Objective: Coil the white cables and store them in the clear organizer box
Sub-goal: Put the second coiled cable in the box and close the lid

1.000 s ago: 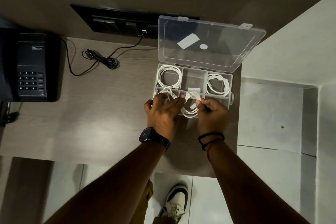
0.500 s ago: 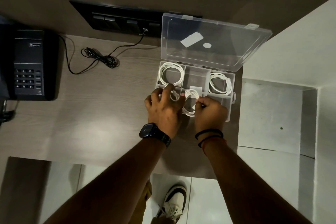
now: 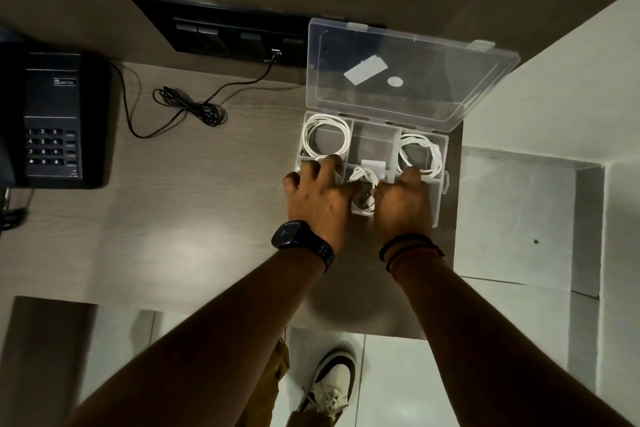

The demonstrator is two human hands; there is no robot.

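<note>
From the head camera, looking straight down: the clear organizer box (image 3: 440, 198) sits at the right end of the desk (image 3: 173, 218), lid (image 3: 408, 73) propped open against the wall. Two white cables are already home in the back row, one coil (image 3: 325, 139) at the left, another coil (image 3: 420, 154) at the right, with the middle cell between them bare. All the action is in the front row. The small coil (image 3: 363, 192) lies in the front middle cell, squeezed right between the two hands, its longer span running away from the person. The left hand (image 3: 318, 198) is spread flat, fingers pressing down over the front left cell, where a bit of white cord peeks out at the fingertips. The right hand (image 3: 403, 201) is curled at the coil's right edge; whether it actually pinches the cord I cannot tell. Both hands are equally near, so tucking it down looks like the job in hand. A black phone (image 3: 52, 121) sits far left, out of play.
</note>
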